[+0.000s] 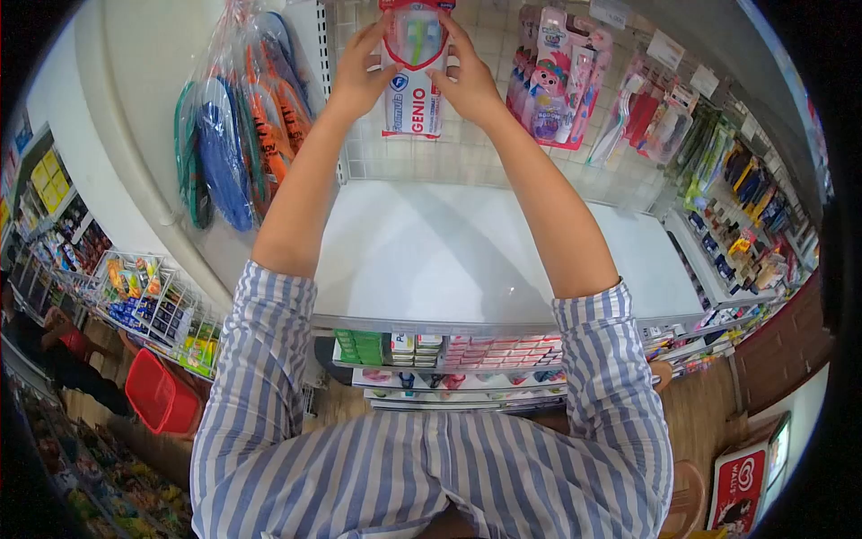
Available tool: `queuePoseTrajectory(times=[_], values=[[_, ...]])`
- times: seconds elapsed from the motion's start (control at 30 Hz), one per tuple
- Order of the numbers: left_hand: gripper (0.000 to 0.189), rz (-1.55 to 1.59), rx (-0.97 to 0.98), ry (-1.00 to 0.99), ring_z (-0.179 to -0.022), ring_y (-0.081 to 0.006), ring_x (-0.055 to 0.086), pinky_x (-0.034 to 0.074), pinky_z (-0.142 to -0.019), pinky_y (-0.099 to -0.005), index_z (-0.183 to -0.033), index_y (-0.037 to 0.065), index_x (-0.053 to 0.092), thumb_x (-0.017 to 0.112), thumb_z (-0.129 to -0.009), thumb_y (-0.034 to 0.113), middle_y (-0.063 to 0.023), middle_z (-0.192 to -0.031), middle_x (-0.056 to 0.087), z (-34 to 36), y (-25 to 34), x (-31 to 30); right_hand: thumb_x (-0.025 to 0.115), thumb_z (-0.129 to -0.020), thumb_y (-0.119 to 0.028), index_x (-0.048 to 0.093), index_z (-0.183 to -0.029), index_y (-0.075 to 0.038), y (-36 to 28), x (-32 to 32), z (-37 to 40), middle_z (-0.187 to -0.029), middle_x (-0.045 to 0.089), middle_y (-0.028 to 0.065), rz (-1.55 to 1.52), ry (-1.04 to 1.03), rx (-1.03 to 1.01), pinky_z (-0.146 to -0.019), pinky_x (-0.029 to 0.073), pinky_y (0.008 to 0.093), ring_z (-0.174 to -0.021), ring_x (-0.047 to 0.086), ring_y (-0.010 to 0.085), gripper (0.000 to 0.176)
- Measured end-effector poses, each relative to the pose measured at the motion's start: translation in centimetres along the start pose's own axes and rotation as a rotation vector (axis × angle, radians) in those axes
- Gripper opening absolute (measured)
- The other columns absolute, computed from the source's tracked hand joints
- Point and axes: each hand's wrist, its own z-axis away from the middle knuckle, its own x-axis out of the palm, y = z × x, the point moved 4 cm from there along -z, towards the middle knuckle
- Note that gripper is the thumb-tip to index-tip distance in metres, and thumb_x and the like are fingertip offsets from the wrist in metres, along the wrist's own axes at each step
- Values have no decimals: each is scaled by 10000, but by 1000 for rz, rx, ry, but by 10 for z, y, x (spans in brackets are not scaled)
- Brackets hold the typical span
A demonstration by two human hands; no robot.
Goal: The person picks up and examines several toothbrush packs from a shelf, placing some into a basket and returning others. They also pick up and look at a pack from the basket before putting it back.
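Both my arms reach up to a toothbrush pack (414,103) labelled Formula Genio, at the wire mesh panel. My left hand (361,74) grips its left edge, thumb on the front. On the opposite edge, my right hand (469,79) holds it the same way. A green toothbrush head shows through the pack's clear window, between my thumbs. To the right of my right hand hang pink children's toothbrush packs (558,85) with a cartoon figure. Whether the Genio pack is still on a hook cannot be made out.
A white shelf (431,256) spans below my arms, with boxed goods (503,350) on lower tiers. Bagged flip-flops (235,126) hang at left. More packs (651,117) hang at right. A red basket (160,393) stands lower left, near another person (67,346).
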Motion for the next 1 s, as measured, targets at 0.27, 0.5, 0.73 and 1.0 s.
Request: queuePoseTrajectory(times=[0.27, 0.5, 0.73, 1.0], values=[[734, -98, -86, -57, -1050, -294, 597, 546, -832, -323, -1455, 233, 372, 593, -818, -58, -160, -1411, 337, 51, -11, 11, 647, -778, 10, 117, -1508, -242, 0, 3, 47, -1198, 568, 256, 40, -48, 126, -783, 549, 408, -988, 641, 325, 937], [737, -202, -184, -107, -1083, -270, 590, 516, -788, -338, -1463, 251, 364, 611, -826, -24, -173, -1458, 287, 102, 15, -2, 687, -776, -40, 161, -1506, -247, -18, -11, 102, -1217, 550, 244, 190, -168, 334, -830, 526, 404, -1002, 638, 329, 924], [666, -166, -166, -20, -1134, -260, 569, 506, -878, -352, -1438, 201, 411, 628, -840, 5, -140, -1464, 294, 162, 123, -16, 680, -831, -49, 374, -1425, -140, -118, -53, 182, -1254, 543, 157, -69, -78, 372, -860, 516, 333, -1049, 623, 247, 674], [457, 90, -326, 101, -1091, -231, 591, 505, -884, -340, -1296, 42, 560, 581, -849, -51, -143, -1312, 475, 295, 241, 34, 628, -877, -35, 528, -1275, -46, -197, -65, 371, -1127, 617, 87, -549, 82, 692, -766, 489, 236, -921, 635, 127, 411]])
